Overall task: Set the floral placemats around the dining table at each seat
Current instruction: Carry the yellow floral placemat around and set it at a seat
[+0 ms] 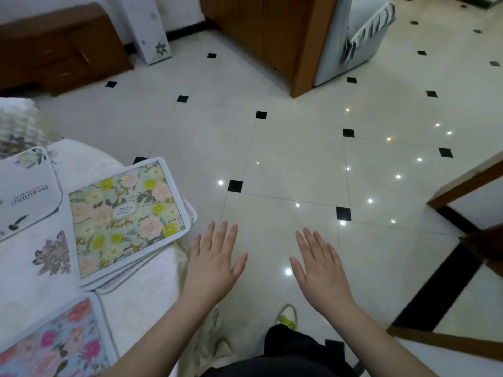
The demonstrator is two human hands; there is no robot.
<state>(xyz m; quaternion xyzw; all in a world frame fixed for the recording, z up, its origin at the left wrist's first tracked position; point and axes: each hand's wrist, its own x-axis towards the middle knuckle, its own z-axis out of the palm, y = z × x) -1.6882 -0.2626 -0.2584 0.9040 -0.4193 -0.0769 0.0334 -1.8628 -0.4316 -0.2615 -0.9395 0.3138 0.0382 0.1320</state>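
Placemats (pixel 128 216) lie stacked on the cloth-covered surface (pixel 141 300), just left of the left hand (pixel 215 265). Both the left and the right hand (pixel 321 270) are empty, fingers spread flat. The mats look thin, light and bendy; best pinched at the overhanging near edge.

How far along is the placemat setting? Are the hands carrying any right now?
Laid out: a white placemat and a pink-flowered one on the table. In hand: nothing; left hand and right hand are open. Left: the stacked green mats need spreading.
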